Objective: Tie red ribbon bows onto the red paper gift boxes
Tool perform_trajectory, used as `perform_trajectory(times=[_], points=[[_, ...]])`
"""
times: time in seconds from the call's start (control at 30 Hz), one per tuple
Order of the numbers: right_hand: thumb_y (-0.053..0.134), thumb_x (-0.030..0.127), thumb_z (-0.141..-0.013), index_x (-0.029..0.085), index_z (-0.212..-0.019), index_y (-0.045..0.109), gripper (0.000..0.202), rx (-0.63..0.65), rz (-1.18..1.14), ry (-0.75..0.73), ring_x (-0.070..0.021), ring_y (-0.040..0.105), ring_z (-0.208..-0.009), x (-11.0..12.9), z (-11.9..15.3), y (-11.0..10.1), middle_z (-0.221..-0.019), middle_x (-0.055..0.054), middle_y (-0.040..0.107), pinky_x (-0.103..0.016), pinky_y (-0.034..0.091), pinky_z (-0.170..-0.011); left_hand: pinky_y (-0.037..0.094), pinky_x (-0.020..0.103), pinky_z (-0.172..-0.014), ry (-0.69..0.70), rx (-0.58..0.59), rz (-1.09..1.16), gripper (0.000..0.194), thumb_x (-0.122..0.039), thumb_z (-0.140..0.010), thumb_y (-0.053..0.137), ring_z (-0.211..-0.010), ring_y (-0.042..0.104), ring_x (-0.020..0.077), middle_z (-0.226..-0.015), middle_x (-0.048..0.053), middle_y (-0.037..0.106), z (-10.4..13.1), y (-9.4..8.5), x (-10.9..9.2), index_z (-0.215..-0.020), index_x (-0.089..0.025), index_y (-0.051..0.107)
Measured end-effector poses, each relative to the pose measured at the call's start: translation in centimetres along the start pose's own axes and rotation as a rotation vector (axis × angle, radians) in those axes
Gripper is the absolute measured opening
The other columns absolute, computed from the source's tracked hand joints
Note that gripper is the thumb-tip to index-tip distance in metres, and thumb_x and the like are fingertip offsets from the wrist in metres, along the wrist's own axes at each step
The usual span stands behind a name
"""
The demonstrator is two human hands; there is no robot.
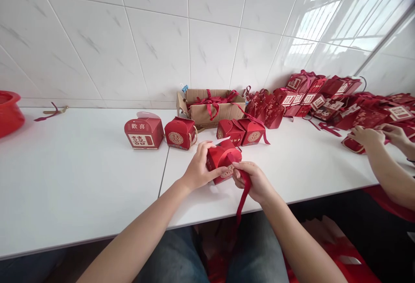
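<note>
A small red gift box (220,155) with a gold round emblem rests near the front of the white table, right in front of me. My left hand (202,166) is wrapped round its left side, thumb across the front face. My right hand (253,179) pinches a dark red ribbon (244,194) at the box's right front. One end of that ribbon runs up to the top of the box; the other hangs past the table's front edge. Just behind stand two similar red boxes (253,132), one with a ribbon on top.
A cardboard box (214,114) of red ribbons stands against the tiled wall. Left of it are a red box with white label (144,133) and a rope-handled box (179,133). Many finished boxes (301,94) pile up at right, near another person's hands (369,138). A red basin (9,112) sits far left.
</note>
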State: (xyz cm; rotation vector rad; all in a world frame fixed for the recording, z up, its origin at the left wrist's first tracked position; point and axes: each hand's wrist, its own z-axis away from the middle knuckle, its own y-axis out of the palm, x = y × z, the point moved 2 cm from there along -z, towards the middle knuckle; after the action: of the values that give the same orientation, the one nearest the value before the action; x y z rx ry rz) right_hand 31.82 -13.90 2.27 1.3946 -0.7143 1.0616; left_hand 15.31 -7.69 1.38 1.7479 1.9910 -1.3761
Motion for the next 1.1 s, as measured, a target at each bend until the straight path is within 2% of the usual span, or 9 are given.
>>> perform_trajectory(times=[0.1,0.2,0.33,0.63,0.8,0.9,1.0,1.1], points=[[0.064,0.033,-0.077,0.015,-0.048,0.049,0.037,0.029,-0.085,0.087,-0.0040,0.023,-0.037,-0.1,0.4,0.0,-0.040,0.006,0.033,-0.023,0.013,-0.041,0.037,0.047,-0.104,0.027,0.010,-0.037,0.065,-0.053,-0.073,0.069,-0.123,0.043,0.0298,-0.127,0.013,0.041,0.0,0.0,-0.2,-0.123,-0.024,0.040],[0.063,0.034,-0.077,0.016,-0.048,0.048,0.038,0.031,-0.124,0.114,-0.0040,0.023,-0.036,0.1,0.3,0.1,-0.038,0.006,0.031,-0.022,0.014,-0.040,0.037,0.048,-0.105,0.037,0.026,-0.049,0.072,-0.054,-0.073,0.069,-0.123,0.043,0.0297,-0.128,0.013,0.041,0.0,-0.1,-0.4,-0.131,-0.025,0.039],[0.064,0.033,-0.077,0.015,-0.046,0.049,0.039,0.005,-0.093,0.112,-0.0037,0.025,-0.036,0.6,-0.2,0.4,-0.036,0.006,0.032,-0.021,0.016,-0.040,0.037,0.049,-0.104,0.040,0.032,-0.072,0.072,-0.056,-0.073,0.068,-0.123,0.044,0.0304,-0.128,0.014,0.041,0.1,-0.1,-0.5,-0.133,-0.026,0.041],[0.065,0.035,-0.077,0.014,-0.048,0.053,0.038,0.050,-0.013,0.066,-0.0032,0.027,-0.033,0.7,-0.1,0.6,-0.036,0.005,0.035,-0.021,0.015,-0.039,0.035,0.053,-0.105,-0.002,0.061,-0.108,0.069,-0.060,-0.072,0.066,-0.128,0.039,0.0331,-0.130,0.015,0.039,0.2,0.0,-0.4,-0.129,-0.025,0.048],[0.065,0.037,-0.077,0.016,-0.047,0.047,0.041,0.069,0.021,0.046,-0.0032,0.024,-0.030,1.3,-0.2,0.6,-0.036,0.007,0.031,-0.022,0.013,-0.038,0.037,0.050,-0.105,-0.015,0.076,-0.099,0.069,-0.061,-0.071,0.066,-0.130,0.038,0.0330,-0.131,0.014,0.038,0.2,0.0,-0.4,-0.127,-0.025,0.051],[0.063,0.037,-0.079,0.017,-0.045,0.042,0.045,0.066,0.098,0.036,-0.0037,0.025,-0.032,1.6,-0.3,0.4,-0.036,0.007,0.031,-0.023,0.014,-0.038,0.037,0.049,-0.106,-0.027,0.092,-0.092,0.068,-0.061,-0.071,0.067,-0.130,0.038,0.0328,-0.132,0.015,0.037,0.1,0.0,-0.5,-0.126,-0.024,0.052],[0.060,0.038,-0.082,0.018,-0.044,0.037,0.049,0.043,0.248,-0.034,-0.0043,0.028,-0.035,2.1,-0.2,0.0,-0.037,0.006,0.032,-0.023,0.017,-0.040,0.037,0.049,-0.105,-0.041,0.106,-0.089,0.069,-0.061,-0.070,0.067,-0.130,0.038,0.0329,-0.132,0.014,0.037,0.1,-0.1,-0.7,-0.126,-0.025,0.053],[0.061,0.042,-0.082,0.018,-0.055,0.042,0.041,-0.039,0.417,-0.084,-0.0045,0.026,-0.038,2.5,0.3,-0.3,-0.039,0.007,0.034,-0.023,0.016,-0.042,0.037,0.052,-0.104,-0.049,0.117,-0.091,0.071,-0.062,-0.068,0.068,-0.127,0.041,0.0337,-0.134,0.014,0.036,0.2,-0.2,-0.6,-0.127,-0.026,0.052]])
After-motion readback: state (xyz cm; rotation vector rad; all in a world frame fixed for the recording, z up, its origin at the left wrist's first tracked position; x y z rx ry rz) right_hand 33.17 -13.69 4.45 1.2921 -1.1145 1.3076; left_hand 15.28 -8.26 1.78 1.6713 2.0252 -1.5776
